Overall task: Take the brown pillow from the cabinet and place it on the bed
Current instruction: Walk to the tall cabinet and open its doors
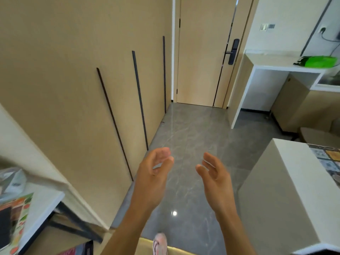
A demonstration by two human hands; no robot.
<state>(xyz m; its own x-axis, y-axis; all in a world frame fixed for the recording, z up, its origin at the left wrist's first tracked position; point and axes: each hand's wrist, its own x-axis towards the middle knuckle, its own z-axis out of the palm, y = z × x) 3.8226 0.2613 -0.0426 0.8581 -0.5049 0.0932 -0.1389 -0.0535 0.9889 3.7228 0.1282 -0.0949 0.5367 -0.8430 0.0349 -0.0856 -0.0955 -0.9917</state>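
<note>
A tall beige cabinet [77, 85] runs along the left wall, its doors closed, with three long black vertical handles [139, 100]. No brown pillow and no bed are in view. My left hand [154, 173] is raised in front of me over the grey floor, just right of the cabinet's nearest handle, fingers curled loosely and holding nothing. My right hand [215, 173] is beside it, palm turned inward, fingers apart and empty. Neither hand touches the cabinet.
A closed beige door [200, 52] with a black lock ends the corridor. A white counter [287, 190] stands at right, a white desk with papers [36, 205] at lower left. A green bag [318, 61] lies on a far shelf. My shoe [160, 243] shows below.
</note>
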